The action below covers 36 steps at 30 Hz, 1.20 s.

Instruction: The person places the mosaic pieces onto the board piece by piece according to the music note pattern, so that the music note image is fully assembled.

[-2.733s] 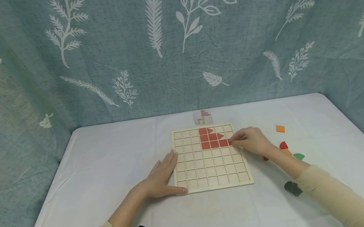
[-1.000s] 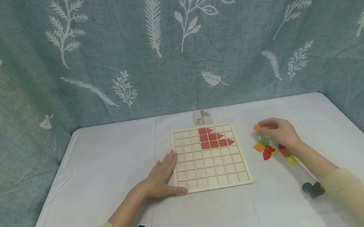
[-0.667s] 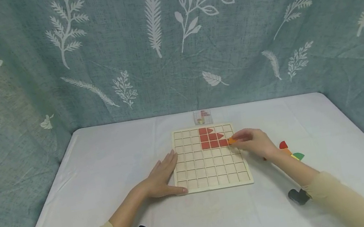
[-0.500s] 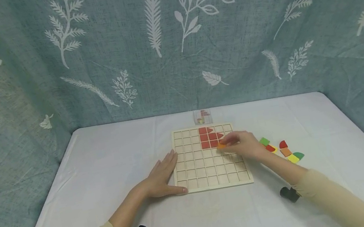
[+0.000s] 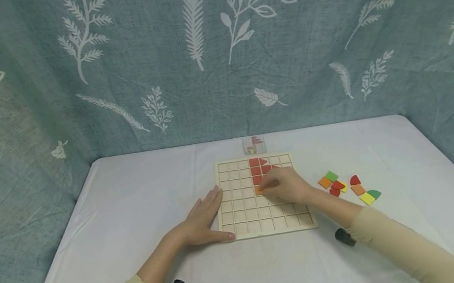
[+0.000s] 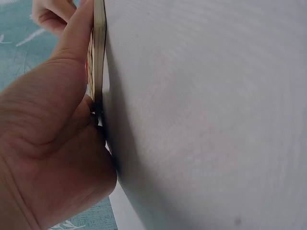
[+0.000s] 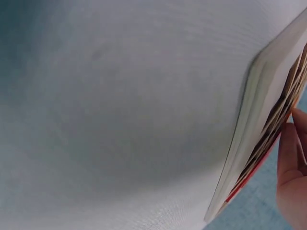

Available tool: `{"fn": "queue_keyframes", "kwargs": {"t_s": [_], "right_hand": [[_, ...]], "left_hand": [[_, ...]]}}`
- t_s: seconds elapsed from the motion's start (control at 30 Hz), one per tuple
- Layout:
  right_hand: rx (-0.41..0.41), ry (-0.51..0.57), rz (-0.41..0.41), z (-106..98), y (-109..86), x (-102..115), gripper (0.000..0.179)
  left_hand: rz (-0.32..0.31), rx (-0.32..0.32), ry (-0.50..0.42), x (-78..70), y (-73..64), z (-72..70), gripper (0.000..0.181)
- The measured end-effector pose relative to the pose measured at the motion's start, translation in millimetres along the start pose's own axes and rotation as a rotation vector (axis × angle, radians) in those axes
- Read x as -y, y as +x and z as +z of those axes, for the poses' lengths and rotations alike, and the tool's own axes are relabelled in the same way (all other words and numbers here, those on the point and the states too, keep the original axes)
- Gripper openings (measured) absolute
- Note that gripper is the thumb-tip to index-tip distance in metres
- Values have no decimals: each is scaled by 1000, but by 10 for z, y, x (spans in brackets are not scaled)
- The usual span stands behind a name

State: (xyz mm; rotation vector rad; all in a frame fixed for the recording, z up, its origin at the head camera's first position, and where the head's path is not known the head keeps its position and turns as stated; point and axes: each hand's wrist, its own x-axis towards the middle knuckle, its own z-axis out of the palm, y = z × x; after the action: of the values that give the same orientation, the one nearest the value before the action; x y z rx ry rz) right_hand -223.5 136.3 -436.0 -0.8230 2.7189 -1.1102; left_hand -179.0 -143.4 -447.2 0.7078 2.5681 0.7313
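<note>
A pale wooden grid board (image 5: 246,216) lies flat on the table. Red tiles (image 5: 255,171), squares with triangle tips, fill cells in its top three rows, partly covered by my right hand. My right hand (image 5: 286,186) pinches an orange square tile (image 5: 258,190) between thumb and fingertips, at the fourth-row cell just below the red column. In the right wrist view its fingertips (image 7: 289,132) are at the board's face. My left hand (image 5: 201,221) rests along the board's left edge, fingers straight, thumb at the near left corner. The left wrist view shows that thumb (image 6: 72,43) against the board's side.
Right of the board lie loose tiles: an orange square (image 5: 325,182), a green square (image 5: 331,176), red pieces (image 5: 337,185), a yellow square (image 5: 367,198) and a green rounded piece (image 5: 374,194). A small patterned card (image 5: 253,145) stands behind the board. A patterned curtain (image 5: 218,88) surrounds the table.
My right hand let go of a red triangle at the third row's end, picked up an orange square from the table's right and carried it left across the board. My left hand stayed put.
</note>
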Motion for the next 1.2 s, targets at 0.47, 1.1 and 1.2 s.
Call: {"fn": "queue_keyframes", "kwargs": {"t_s": [0.47, 1.1, 1.2], "right_hand": [[-110, 268, 372, -299, -283, -121, 26], [-224, -52, 541, -886, -923, -683, 34], [-196, -92, 555, -890, -913, -708, 34]], "left_hand": [[-3, 4, 6, -29, 8, 1, 116], [3, -2, -1, 10, -4, 2, 115], [4, -4, -4, -3, -3, 4, 115]]}}
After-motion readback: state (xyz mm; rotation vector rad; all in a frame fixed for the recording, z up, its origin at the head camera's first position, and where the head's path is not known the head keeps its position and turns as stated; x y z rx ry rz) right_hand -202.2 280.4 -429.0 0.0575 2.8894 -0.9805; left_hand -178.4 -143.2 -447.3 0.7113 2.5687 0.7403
